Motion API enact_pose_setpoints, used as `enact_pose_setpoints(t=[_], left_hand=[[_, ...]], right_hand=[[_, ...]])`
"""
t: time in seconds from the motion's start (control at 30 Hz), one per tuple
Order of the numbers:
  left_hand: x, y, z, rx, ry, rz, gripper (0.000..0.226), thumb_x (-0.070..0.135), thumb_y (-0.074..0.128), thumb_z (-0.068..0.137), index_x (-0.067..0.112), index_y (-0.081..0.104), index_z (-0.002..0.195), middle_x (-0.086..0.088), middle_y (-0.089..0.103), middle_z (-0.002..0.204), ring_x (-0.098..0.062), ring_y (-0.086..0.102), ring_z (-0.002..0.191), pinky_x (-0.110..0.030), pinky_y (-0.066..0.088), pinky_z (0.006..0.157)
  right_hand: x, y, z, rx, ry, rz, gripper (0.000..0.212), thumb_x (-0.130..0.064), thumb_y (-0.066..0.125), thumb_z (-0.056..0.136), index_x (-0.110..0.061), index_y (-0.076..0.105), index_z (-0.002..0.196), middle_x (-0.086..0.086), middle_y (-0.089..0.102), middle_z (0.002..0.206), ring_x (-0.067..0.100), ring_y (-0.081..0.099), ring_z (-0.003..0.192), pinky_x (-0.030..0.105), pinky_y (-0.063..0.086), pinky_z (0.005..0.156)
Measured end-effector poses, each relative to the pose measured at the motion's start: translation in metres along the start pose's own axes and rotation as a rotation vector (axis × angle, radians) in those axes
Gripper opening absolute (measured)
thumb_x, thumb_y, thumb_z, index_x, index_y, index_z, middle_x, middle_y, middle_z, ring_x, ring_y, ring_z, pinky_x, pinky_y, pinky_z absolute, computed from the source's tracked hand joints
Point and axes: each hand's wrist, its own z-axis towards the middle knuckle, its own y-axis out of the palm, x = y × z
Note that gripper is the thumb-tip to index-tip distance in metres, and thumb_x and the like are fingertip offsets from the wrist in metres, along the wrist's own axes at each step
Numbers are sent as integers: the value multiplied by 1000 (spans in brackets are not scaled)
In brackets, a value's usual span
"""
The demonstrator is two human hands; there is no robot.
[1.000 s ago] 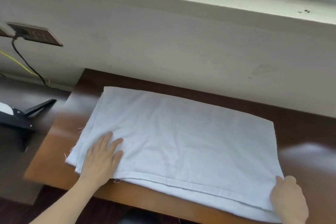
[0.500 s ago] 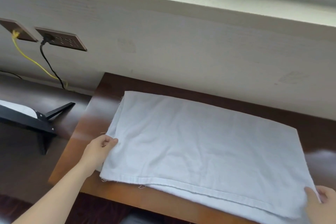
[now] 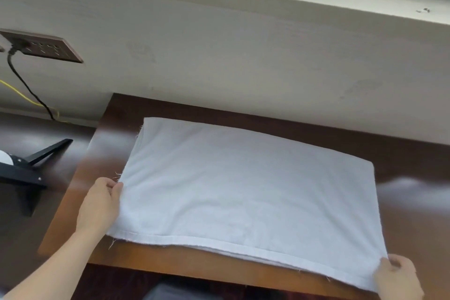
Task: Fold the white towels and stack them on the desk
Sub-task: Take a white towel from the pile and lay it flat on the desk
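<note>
A white towel (image 3: 248,192), folded into a wide rectangle of several layers, lies flat on the brown wooden desk (image 3: 170,258). My left hand (image 3: 99,204) pinches the towel's left edge about halfway along, fingers curled round the cloth. My right hand (image 3: 397,277) grips the near right corner at the desk's front edge, thumb on top. The hemmed front edge runs between my hands, with loose threads at its left end.
A pale wall with a ledge rises right behind the desk. A brown socket plate (image 3: 46,47) on the left carries a black cable (image 3: 26,85) and a yellow cable (image 3: 19,94). A black stand (image 3: 29,165) sits on a lower dark surface to the left.
My left hand went from lying flat on the towel to pinching its left edge. My right hand stays at the near right corner, and the view has shifted.
</note>
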Motion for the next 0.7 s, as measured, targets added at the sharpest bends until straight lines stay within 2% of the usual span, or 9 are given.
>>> enact_pose_setpoints(t=[0.07, 0.1, 0.2, 0.3, 0.37, 0.43, 0.53, 0.7], left_hand=[[16, 12, -1, 102, 151, 141, 36, 39, 47, 99, 12, 57, 122, -13, 65, 115, -36, 58, 105, -52, 51, 84], [30, 22, -5, 97, 260, 173, 40, 39, 45, 100, 14, 54, 130, -14, 60, 127, -37, 54, 118, -53, 48, 92], [88, 61, -20, 1, 611, 267, 50, 47, 36, 100, 28, 41, 146, -10, 33, 158, -30, 25, 148, -48, 29, 114], [141, 107, -24, -99, 824, 346, 58, 55, 24, 99, 35, 25, 154, -4, 11, 166, -23, 6, 153, -36, 4, 120], [163, 129, -16, -130, 871, 390, 61, 57, 17, 99, 37, 15, 156, -1, 2, 166, -22, 0, 153, -37, 2, 122], [167, 140, 5, -110, 839, 423, 65, 61, 8, 98, 35, 13, 157, -2, 3, 165, -24, 3, 153, -40, 3, 123], [143, 127, 45, -49, 747, 452, 70, 65, 5, 96, 33, 16, 157, -2, 8, 165, -22, 5, 153, -36, -5, 121], [95, 82, 86, -37, 606, 458, 73, 63, 10, 94, 28, 17, 158, -1, 9, 166, -20, 5, 153, -26, -11, 118]], right_hand=[[-5, 10, -3, 117, -88, -218, 44, -25, 55, 83, 2, 60, 118, 36, 56, 115, 52, 56, 101, 60, 43, 96], [-13, 18, -6, 125, -186, -284, 44, -25, 57, 87, -1, 59, 123, 34, 55, 121, 52, 55, 106, 61, 42, 97], [-52, 63, -34, -24, -713, -346, 47, -32, 48, 94, -7, 53, 134, 24, 53, 137, 45, 49, 125, 59, 38, 105], [-112, 113, -73, -173, -1039, -388, 60, -49, 22, 99, -23, 36, 152, 7, 26, 162, 31, 20, 150, 48, 7, 121], [-146, 142, -92, -248, -1155, -402, 61, -52, 13, 100, -32, 18, 157, -1, 4, 166, 24, -1, 153, 45, -8, 121], [-167, 164, -93, -275, -1192, -427, 60, -53, 11, 100, -35, 10, 158, -3, -4, 166, 22, -9, 153, 46, -11, 120], [-166, 175, -58, -252, -1133, -484, 62, -58, 6, 98, -39, 4, 157, -6, -10, 165, 20, -9, 153, 47, -10, 121], [-121, 134, 37, -94, -858, -478, 71, -65, 3, 93, -35, 14, 157, 2, 7, 166, 25, 6, 153, 47, 3, 123]])
